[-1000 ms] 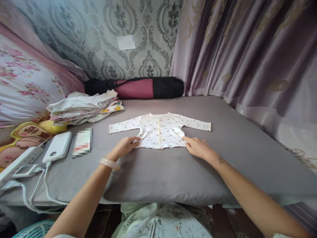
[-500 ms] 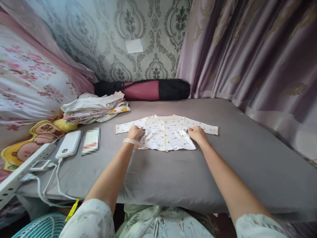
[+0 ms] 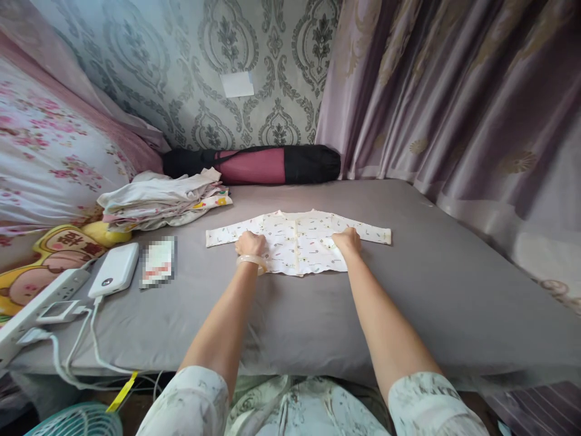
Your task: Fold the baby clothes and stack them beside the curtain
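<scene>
A small white baby shirt (image 3: 297, 242) with a scattered print lies flat on the grey bed sheet, its two sleeves stretched out sideways. My left hand (image 3: 251, 243), with a pale bangle (image 3: 252, 261) at the wrist, is closed on the shirt's side just below the left sleeve. On the opposite side my right hand (image 3: 347, 240) is closed on the fabric under the right sleeve. The fingertips of both hands are mostly hidden behind the knuckles.
A pile of folded clothes (image 3: 163, 200) lies at the back left, before a black and red rolled bag (image 3: 249, 165). Nearer left are a white power bank (image 3: 113, 269), a blurred packet (image 3: 157, 261), a power strip (image 3: 45, 309) with cables and a yellow cushion (image 3: 54, 260). Below stands a fan (image 3: 77, 421).
My right hand has shifted inward over the shirt's side, and my left hand has also come slightly inward. The whole view has swung a little, moving the scene leftward.
</scene>
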Action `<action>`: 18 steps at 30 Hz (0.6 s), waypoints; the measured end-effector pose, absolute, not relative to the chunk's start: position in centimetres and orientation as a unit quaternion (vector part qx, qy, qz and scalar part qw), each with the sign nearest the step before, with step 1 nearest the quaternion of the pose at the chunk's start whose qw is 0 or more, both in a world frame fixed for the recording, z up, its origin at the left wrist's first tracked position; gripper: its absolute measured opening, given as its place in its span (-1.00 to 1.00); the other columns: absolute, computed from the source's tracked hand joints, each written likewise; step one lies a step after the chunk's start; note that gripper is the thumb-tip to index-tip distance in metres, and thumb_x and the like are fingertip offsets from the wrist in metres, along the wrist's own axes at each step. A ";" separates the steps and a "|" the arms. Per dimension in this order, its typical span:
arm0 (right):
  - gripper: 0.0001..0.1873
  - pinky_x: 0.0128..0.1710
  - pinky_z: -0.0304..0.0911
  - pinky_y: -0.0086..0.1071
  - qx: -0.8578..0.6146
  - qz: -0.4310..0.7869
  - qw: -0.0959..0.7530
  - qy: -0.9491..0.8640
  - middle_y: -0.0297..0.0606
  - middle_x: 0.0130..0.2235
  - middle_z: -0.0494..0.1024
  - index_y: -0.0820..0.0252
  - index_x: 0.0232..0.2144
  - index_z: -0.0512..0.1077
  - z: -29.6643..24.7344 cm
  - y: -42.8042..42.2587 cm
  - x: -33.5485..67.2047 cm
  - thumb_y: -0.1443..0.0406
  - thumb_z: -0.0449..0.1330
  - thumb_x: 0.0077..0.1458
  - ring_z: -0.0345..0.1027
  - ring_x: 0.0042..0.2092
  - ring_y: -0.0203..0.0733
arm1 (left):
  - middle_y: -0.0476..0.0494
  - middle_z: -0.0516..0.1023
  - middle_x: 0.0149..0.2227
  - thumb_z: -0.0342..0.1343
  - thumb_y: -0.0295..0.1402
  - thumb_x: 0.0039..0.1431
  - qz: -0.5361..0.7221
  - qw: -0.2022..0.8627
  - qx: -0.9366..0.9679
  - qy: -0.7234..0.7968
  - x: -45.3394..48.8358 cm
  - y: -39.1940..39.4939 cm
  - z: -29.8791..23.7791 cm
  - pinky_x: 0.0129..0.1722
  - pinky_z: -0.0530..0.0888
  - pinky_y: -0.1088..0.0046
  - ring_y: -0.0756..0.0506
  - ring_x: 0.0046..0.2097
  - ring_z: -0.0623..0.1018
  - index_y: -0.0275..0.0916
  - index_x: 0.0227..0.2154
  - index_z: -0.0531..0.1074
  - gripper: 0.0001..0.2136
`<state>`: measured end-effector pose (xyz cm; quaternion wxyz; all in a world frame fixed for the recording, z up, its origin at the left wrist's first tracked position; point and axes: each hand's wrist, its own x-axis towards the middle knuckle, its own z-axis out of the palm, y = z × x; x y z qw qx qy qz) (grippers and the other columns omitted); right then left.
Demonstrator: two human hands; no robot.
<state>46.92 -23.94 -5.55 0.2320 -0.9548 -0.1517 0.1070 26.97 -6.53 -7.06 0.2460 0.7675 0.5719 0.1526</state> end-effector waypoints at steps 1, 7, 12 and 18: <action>-0.58 -0.24 0.38 -0.15 -0.955 0.107 0.233 -0.149 0.23 -0.13 0.53 0.37 -0.05 0.46 -5.5 -23.9 46.8 0.33 0.09 0.03 0.46 -0.07 0.17 | -0.45 0.57 -0.21 0.04 -0.35 0.00 0.163 0.249 0.752 0.588 27.0 -6.8 -6.9 -0.20 0.35 0.20 -0.36 -0.08 0.52 -0.29 -0.33 0.51 -0.79; -0.63 -0.17 0.35 -0.12 -0.950 0.078 0.262 -0.148 0.12 -0.08 0.53 0.25 -0.13 0.50 -5.1 -24.0 45.5 0.30 0.02 0.08 0.43 -0.03 0.16 | -0.34 0.54 -0.15 -0.07 -0.37 0.15 0.224 0.223 0.749 0.582 27.5 -8.3 -6.3 -0.21 0.34 0.30 -0.25 -0.08 0.51 -0.26 -0.21 0.41 -0.79; -0.63 -0.17 0.33 -0.14 -0.956 0.036 0.244 -0.157 0.14 -0.13 0.53 0.33 -0.07 0.42 -5.1 -23.8 44.6 0.30 -0.05 0.17 0.45 -0.07 0.13 | -0.35 0.52 -0.19 -0.17 -0.38 0.25 0.197 0.181 0.780 0.565 27.9 -8.6 -6.2 -0.26 0.32 0.29 -0.28 -0.12 0.51 -0.28 -0.10 0.31 -0.76; -0.64 -0.17 0.30 -0.21 -0.957 -0.006 0.205 -0.203 0.11 -0.06 0.45 0.34 0.04 0.25 -6.6 -23.3 44.2 0.36 -0.12 0.24 0.44 -0.09 0.03 | -0.39 0.42 -0.07 -0.24 -0.48 0.26 0.134 0.133 0.841 0.506 28.0 -8.4 -6.5 -0.27 0.35 0.31 -0.26 -0.13 0.53 -0.30 0.05 0.22 -0.67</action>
